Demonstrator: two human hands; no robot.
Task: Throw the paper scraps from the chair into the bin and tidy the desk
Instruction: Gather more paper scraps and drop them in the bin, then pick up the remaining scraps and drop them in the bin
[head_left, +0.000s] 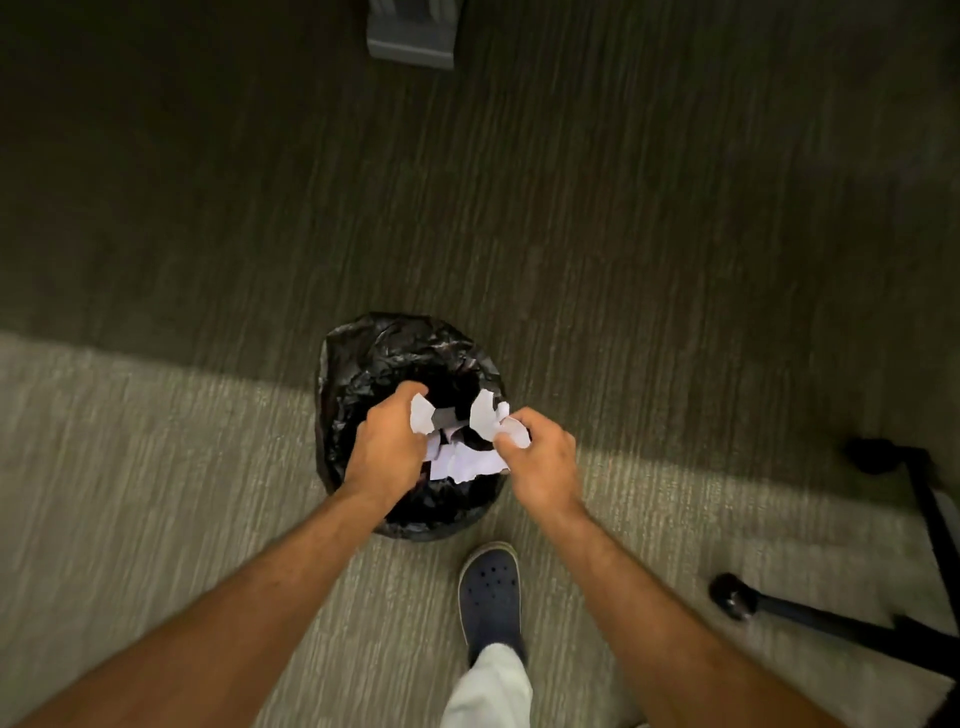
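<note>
A small bin lined with a crumpled black bag (363, 353) stands on the carpet right below me. Both my hands hover over its mouth. My left hand (387, 441) grips a bunch of torn white paper scraps (462, 460) at the bin's left rim. My right hand (540, 457) pinches more white scraps (491, 413) at the right rim. The pieces hang between the two hands above the dark opening. The chair seat and the desk are out of view.
Grey-green carpet (156, 493) covers the floor. My foot in a dark perforated clog (491, 592) stands just behind the bin. Black chair-base legs with castors (735, 595) reach in from the right. A grey furniture foot (413, 36) sits at the top.
</note>
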